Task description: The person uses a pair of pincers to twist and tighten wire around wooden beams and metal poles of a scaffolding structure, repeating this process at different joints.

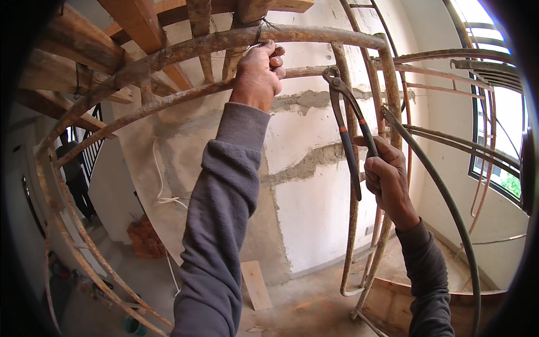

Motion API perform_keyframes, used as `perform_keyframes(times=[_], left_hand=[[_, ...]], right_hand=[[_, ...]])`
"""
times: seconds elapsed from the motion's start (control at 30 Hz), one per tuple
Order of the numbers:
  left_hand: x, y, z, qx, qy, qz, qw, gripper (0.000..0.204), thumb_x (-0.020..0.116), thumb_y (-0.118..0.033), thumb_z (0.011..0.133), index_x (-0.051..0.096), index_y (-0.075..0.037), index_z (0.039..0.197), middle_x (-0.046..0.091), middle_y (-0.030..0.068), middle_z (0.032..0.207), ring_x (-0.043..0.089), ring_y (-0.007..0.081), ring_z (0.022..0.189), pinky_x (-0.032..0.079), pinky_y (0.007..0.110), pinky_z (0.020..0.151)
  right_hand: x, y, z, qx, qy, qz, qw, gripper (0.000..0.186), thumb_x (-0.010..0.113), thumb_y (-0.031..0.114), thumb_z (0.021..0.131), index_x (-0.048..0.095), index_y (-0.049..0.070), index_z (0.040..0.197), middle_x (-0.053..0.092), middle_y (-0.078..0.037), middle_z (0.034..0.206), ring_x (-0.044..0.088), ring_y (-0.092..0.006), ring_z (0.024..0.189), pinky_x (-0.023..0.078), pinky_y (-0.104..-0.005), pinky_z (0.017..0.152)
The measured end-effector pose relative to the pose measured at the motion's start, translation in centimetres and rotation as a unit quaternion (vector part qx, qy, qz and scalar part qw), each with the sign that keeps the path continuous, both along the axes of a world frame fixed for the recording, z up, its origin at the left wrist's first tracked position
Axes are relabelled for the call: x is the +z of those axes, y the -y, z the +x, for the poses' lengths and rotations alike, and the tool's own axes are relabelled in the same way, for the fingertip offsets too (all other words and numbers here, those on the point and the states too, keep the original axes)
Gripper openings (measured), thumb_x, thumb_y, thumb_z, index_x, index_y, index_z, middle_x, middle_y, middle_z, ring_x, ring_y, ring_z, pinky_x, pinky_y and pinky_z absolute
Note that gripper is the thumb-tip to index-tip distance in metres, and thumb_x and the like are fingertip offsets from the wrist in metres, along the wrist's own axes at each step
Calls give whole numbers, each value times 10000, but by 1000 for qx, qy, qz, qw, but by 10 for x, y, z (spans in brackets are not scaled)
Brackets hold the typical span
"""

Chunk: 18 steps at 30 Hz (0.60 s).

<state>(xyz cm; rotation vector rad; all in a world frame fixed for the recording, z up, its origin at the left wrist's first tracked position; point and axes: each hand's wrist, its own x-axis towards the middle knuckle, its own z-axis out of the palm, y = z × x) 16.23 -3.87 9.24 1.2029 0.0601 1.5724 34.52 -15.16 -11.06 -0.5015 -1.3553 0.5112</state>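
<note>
Overhead, the left hand (258, 76) was curled closed beside wire (259, 33) at the rusty frame (320, 34)'s top edge; contents indeterminate. The right hand (387, 171) held pincers (337, 84), head up.

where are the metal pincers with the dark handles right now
In the head view, the metal pincers with dark, orange-banded handles are right of centre, jaws up in the person's right hand, in front of a rusty vertical metal pipe.
</note>
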Motion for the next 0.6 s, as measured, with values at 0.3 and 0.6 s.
perform_keyframes(times=[0.3,0.6], left_hand=[[13,-3,-12,250,-176,79,949,48,660,-100,929,642,-56,922,729,95,875,435,17,524,379,147,481],[31,-26,-33,604,-365,298,643,67,666,-70,851,628,-19,829,715,178,841,625,235,599,501,363,551]], right_hand=[[-5,5,3,-7,15,-7,1000,415,509,8,837,582,-85,1235,386,100,584,297,10,431,216,-187,384],[0,-11,-5,19,26,-14,999,420,539,65,827,586,-85,1217,384,100,578,293,9,424,229,-182,383]])
